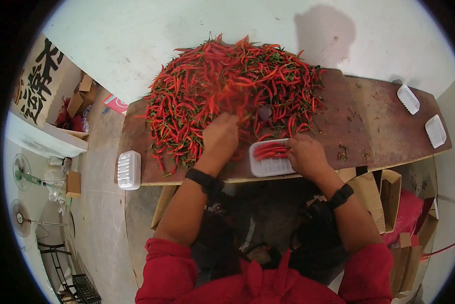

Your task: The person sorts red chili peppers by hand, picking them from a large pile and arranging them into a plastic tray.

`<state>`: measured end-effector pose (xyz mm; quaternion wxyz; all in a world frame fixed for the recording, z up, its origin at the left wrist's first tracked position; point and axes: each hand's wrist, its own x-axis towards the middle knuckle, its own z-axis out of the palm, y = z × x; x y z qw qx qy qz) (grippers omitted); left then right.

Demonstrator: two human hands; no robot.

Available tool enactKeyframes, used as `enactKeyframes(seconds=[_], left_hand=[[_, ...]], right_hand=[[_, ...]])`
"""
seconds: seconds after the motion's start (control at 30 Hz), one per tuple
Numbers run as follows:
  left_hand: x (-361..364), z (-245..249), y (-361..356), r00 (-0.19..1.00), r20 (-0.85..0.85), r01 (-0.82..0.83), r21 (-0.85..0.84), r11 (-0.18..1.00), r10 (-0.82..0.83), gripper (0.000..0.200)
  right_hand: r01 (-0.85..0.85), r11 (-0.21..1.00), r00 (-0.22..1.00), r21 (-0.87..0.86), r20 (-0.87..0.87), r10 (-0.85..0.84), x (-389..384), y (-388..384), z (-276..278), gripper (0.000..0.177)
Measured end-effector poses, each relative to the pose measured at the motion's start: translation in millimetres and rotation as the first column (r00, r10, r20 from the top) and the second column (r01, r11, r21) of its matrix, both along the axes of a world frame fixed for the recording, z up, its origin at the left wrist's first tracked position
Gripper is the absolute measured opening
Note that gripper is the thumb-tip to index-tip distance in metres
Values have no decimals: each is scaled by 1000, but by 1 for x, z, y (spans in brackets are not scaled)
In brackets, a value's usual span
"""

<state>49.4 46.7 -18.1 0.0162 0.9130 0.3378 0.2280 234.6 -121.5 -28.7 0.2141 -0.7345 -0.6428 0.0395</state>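
Note:
A large heap of red chillies with green stems (pixel 187 96) covers the middle of the wooden table. My left hand (pixel 221 137) is at the heap's front edge, fingers bent inward among the chillies; motion blur hides what they hold. A white plastic tray (pixel 275 168) lies at the table's front edge, with several red chillies (pixel 270 151) side by side in its upper part. My right hand (pixel 308 156) is at the tray's right side, fingers closed near the chilli ends; what is between them is hidden.
Stacked white trays (pixel 129 170) stand at the table's left end. Two more white trays (pixel 408 99) (pixel 435 131) lie at the right end. Bits of stem are scattered on the bare wood (pixel 356 121). Cardboard boxes (pixel 371 200) stand below the table; a pale wall rises behind it.

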Motion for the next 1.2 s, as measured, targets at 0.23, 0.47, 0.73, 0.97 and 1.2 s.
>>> enactKeyframes(seconds=[0.23,0.47,0.73,0.97,1.2], left_hand=[[-1,0,-6,999,-24,-24,19,1000,24,19],[1,-3,-4,998,-28,-61,-19,998,60,20],[0,-8,-4,998,53,-13,-1,1000,13,15],[0,-11,-3,995,47,89,68,994,-93,14],[3,16,-16,967,253,122,-485,866,6,27]], right_hand=[[8,1000,1000,28,-15,-7,-5,-1,6,11],[0,1000,1000,27,-10,0,-6,-6,11,11],[-15,996,999,85,-35,18,-7,-7,9,10],[9,984,993,179,-117,12,-8,-8,15,7],[78,971,975,224,-221,-27,-7,-5,15,8]])
